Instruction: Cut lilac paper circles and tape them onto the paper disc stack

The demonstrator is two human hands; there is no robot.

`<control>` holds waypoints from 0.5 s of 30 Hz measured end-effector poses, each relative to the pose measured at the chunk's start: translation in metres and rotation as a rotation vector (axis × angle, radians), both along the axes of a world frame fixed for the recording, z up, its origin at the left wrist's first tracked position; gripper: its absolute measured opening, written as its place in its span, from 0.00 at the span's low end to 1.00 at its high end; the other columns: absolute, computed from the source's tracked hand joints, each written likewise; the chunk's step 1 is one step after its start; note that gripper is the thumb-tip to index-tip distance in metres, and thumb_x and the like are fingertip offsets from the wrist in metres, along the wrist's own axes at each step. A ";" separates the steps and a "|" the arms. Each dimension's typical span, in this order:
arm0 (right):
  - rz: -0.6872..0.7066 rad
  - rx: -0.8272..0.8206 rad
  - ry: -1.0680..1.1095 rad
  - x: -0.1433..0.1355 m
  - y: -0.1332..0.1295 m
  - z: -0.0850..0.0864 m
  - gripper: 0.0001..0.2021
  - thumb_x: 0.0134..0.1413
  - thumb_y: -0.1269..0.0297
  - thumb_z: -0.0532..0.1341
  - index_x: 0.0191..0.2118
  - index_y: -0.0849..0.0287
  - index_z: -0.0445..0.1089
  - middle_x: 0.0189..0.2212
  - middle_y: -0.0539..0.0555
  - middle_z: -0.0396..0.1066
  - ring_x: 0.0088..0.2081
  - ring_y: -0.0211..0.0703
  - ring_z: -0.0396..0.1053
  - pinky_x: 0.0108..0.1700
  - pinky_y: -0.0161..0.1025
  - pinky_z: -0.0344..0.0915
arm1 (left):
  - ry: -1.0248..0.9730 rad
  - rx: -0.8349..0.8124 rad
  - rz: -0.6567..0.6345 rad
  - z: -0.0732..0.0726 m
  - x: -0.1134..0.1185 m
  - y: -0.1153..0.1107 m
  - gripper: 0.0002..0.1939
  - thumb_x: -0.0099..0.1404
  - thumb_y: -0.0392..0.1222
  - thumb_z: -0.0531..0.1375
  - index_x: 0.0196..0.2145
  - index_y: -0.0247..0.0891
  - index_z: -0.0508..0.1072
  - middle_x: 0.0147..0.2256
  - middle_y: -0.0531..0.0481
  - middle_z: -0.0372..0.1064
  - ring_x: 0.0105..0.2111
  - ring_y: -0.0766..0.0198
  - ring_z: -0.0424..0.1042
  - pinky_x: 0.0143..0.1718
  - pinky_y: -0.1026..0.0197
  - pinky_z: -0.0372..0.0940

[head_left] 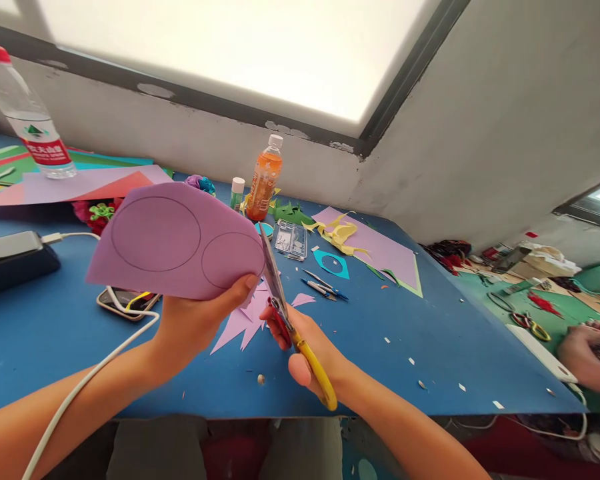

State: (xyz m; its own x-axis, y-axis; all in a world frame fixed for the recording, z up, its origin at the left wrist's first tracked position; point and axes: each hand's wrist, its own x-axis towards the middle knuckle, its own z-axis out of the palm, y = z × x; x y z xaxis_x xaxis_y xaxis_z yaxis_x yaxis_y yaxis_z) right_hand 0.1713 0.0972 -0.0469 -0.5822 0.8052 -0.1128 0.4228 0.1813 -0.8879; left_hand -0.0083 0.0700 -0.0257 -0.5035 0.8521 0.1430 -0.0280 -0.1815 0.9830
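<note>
My left hand [205, 317] grips a sheet of purple paper [145, 280] by its lower edge, thumb in front. Two circles, one larger and one smaller, are drawn on the sheet in dark line. In my right hand [310, 340] is a pair of scissors [310, 360] with yellow and red handles, its blades pointing up at the paper's right edge, beside the smaller circle. Whether the blades touch the paper is hard to tell. Purple paper scraps [250, 320] lie on the blue table [370, 393] behind my hands.
An orange drink bottle [265, 180], a glue stick [237, 193] and a clear plastic box [291, 240] stand near the wall. Pens [320, 289] lie right of the scraps. A water bottle [40, 140], phone [125, 301] and white cable [100, 363] are left. Another person's hand [590, 357] is far right.
</note>
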 end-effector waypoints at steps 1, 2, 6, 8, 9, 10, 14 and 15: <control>0.002 0.016 0.003 0.000 0.000 -0.002 0.42 0.29 0.21 0.48 0.38 0.56 0.64 0.28 0.51 0.60 0.27 0.41 0.56 0.27 0.38 0.59 | 0.005 -0.006 0.017 0.000 0.001 -0.001 0.20 0.43 0.49 0.70 0.34 0.38 0.74 0.29 0.49 0.74 0.29 0.59 0.74 0.26 0.63 0.72; 0.001 0.029 0.006 0.001 0.001 -0.004 0.42 0.27 0.21 0.49 0.37 0.55 0.64 0.28 0.51 0.60 0.27 0.41 0.56 0.27 0.38 0.59 | 0.007 -0.008 0.034 0.001 0.002 -0.002 0.20 0.43 0.49 0.70 0.33 0.38 0.74 0.29 0.49 0.74 0.29 0.59 0.74 0.26 0.63 0.72; -0.001 0.010 0.006 0.001 -0.001 -0.012 0.34 0.39 0.26 0.49 0.33 0.55 0.61 0.25 0.49 0.59 0.25 0.39 0.56 0.25 0.36 0.56 | -0.029 0.019 0.095 0.004 0.008 -0.007 0.17 0.41 0.46 0.70 0.29 0.38 0.74 0.31 0.48 0.74 0.32 0.60 0.74 0.30 0.65 0.73; 0.003 -0.021 0.018 0.001 -0.003 -0.013 0.34 0.38 0.25 0.49 0.32 0.55 0.59 0.25 0.49 0.58 0.24 0.38 0.53 0.24 0.36 0.54 | -0.049 0.029 0.095 0.005 0.011 -0.009 0.16 0.41 0.45 0.70 0.28 0.38 0.74 0.30 0.49 0.74 0.33 0.60 0.74 0.32 0.66 0.73; 0.012 -0.032 0.028 0.001 -0.003 -0.013 0.36 0.35 0.24 0.49 0.33 0.55 0.59 0.25 0.48 0.57 0.24 0.37 0.52 0.24 0.36 0.53 | -0.053 0.030 0.091 0.005 0.012 -0.010 0.16 0.41 0.45 0.70 0.28 0.38 0.73 0.30 0.49 0.74 0.33 0.60 0.74 0.32 0.67 0.72; 0.026 -0.027 0.043 0.000 -0.003 -0.012 0.38 0.29 0.22 0.50 0.33 0.56 0.59 0.25 0.48 0.56 0.24 0.37 0.50 0.24 0.36 0.52 | -0.055 0.028 0.089 0.004 0.012 -0.011 0.15 0.42 0.45 0.70 0.28 0.38 0.73 0.30 0.49 0.74 0.34 0.60 0.74 0.33 0.67 0.72; 0.076 0.100 0.102 -0.002 -0.002 -0.008 0.44 0.16 0.19 0.50 0.32 0.56 0.57 0.28 0.49 0.54 0.28 0.38 0.46 0.27 0.36 0.51 | -0.037 0.014 0.077 0.000 0.015 -0.012 0.15 0.41 0.44 0.70 0.28 0.39 0.73 0.27 0.51 0.73 0.31 0.61 0.75 0.30 0.67 0.73; 0.076 0.125 0.106 -0.003 -0.002 -0.008 0.43 0.16 0.19 0.49 0.31 0.56 0.56 0.29 0.49 0.54 0.28 0.38 0.46 0.27 0.37 0.51 | -0.032 0.019 0.068 -0.002 0.015 -0.012 0.15 0.41 0.43 0.70 0.28 0.39 0.73 0.26 0.51 0.73 0.30 0.61 0.75 0.28 0.67 0.73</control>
